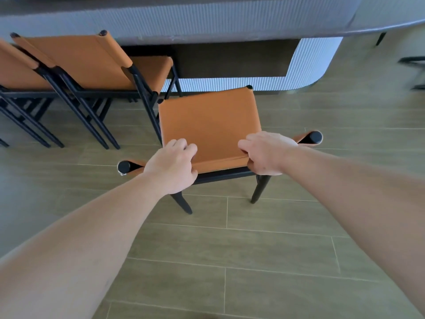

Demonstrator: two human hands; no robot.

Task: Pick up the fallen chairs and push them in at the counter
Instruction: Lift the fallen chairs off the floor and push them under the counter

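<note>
**Chair held upright by its backrest, short of the counter**

An orange chair [209, 120] with a black frame is seen standing upright on the tiled floor [264, 249], its seat facing the counter [230, 21]. The top edge of its backrest is gripped by both hands. The left hand [172, 166] is curled over the left part of the top rail, fingers wrapped onto the front of the orange cover. The right hand [266, 153] is closed over the right part of the same rail, fingers pinching the cover's seam. The rail's black end caps are left showing outside each hand.

The chair is set near the ribbed counter front but apart from it, before a dark recess. To its left, two matching chairs [92, 63] are placed upright closer to the counter. A dark frame is glimpsed at the far right, too blurred to be identified.
</note>
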